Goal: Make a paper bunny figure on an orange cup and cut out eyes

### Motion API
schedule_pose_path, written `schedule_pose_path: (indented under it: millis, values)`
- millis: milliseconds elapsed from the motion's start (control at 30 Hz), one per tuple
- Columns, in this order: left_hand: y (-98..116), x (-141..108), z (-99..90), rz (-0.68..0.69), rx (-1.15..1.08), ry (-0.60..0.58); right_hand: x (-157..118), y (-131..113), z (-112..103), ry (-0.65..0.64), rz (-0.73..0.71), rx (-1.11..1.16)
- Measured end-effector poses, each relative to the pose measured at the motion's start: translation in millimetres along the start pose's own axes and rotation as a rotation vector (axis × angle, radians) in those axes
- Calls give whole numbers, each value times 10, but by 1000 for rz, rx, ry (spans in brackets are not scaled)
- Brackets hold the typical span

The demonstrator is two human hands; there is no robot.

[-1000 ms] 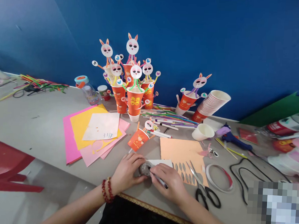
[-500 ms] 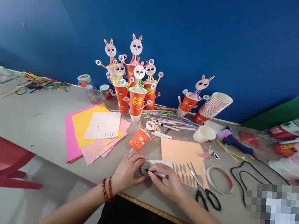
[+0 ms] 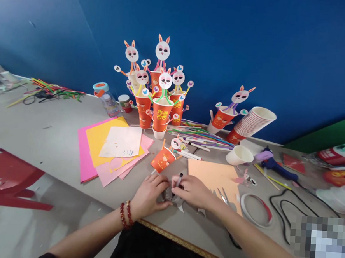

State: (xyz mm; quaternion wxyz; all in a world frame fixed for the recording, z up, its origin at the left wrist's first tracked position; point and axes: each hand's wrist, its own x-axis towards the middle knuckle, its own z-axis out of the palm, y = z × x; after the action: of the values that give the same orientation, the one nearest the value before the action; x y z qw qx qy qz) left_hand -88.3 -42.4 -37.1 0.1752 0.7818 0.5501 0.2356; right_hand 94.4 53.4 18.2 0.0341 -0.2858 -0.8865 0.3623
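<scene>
My left hand point(image 3: 149, 193) holds down a round grey disc point(image 3: 170, 197), its fingers and thumb around the near rim. The disc looks patterned or see-through; its exact kind I cannot make out. In my right hand point(image 3: 193, 190) a dark-capped pen point(image 3: 179, 180) stands nearly upright over the disc, with its tip hidden by my fingers. A bit of white paper point(image 3: 180, 206) shows beneath. Just beyond leans an orange paper cup point(image 3: 162, 159) with a small rabbit head. Scissors point(image 3: 225, 197) are partly covered by my right forearm.
Coloured paper sheets point(image 3: 88, 166) lie at left, and a peach sheet point(image 3: 213, 172) at right. Rabbit cups point(image 3: 162, 116) stand behind, beside scattered markers and sticks. Further right are stacked cups point(image 3: 253, 124), a white cup point(image 3: 239, 155), a glue gun point(image 3: 278, 168) and a tape roll point(image 3: 256, 210).
My right hand has turned around the disc, and the pen has swung from lying sideways to nearly upright. My right forearm now covers more of the scissors. The view has shifted slightly.
</scene>
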Motion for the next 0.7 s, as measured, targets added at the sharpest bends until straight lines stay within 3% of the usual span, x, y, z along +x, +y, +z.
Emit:
schedule_pose_path:
  millis: [167, 367, 700]
  values:
    - [7, -6, -3, -3, 10, 12, 159, -66, -56, -77, -94, -208]
    - [-9, -11, 28, -14, 23, 15, 219, -210, -87, -133, -79, -358]
    - [-3, -19, 46, -18, 9, 42, 125, -182, -43, -126, -255, -411]
